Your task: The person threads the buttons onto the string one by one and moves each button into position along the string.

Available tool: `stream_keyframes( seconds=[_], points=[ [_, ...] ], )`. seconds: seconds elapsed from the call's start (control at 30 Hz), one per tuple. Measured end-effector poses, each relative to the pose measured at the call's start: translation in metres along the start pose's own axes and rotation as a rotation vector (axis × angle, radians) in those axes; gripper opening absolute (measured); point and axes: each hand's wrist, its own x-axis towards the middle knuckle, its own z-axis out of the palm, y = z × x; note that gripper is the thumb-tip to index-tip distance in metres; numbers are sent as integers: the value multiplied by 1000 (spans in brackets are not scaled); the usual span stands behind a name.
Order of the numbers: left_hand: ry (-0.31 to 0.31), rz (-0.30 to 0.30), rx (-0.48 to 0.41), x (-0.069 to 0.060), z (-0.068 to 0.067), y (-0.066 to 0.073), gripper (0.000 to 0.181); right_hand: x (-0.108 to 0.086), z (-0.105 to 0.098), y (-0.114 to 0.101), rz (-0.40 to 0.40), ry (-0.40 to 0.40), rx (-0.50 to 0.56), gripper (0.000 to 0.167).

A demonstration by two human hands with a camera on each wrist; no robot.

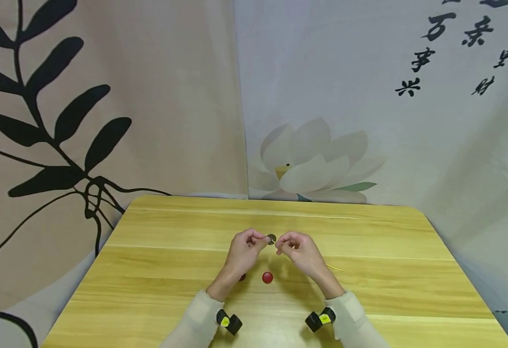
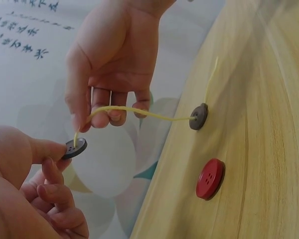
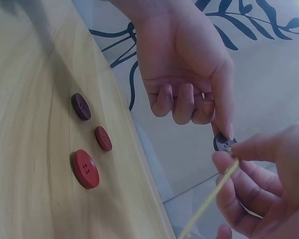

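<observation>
My left hand (image 1: 242,253) pinches a dark four-hole button (image 2: 75,148) between thumb and fingertip, raised above the table. A yellow cord (image 2: 124,108) comes up out of one of its holes. Right beside that button, my right hand (image 1: 303,253) pinches the cord between thumb and index finger. Farther along, the same cord passes through a grey-brown button (image 2: 199,117). On the table lie a large red button (image 3: 85,169), a smaller red button (image 3: 103,138) and a dark purple button (image 3: 81,106). My left arm partly hides some of these in the head view.
The wooden table (image 1: 171,309) has rounded far corners. Behind it hangs a pale cloth (image 1: 184,96) printed with leaves, a lotus and characters. A cord end (image 1: 335,268) shows beyond my right wrist.
</observation>
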Motion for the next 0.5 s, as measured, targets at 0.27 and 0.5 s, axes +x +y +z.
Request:
stream_keyframes(
  seconds=[0.27,0.5],
  points=[
    [0,-6,-19,0,2,-1,14,13,10,38,5,67,6,10],
    [-11,-1,-26,0,3,-2,15,15,10,41,22,78,8,9]
  ],
)
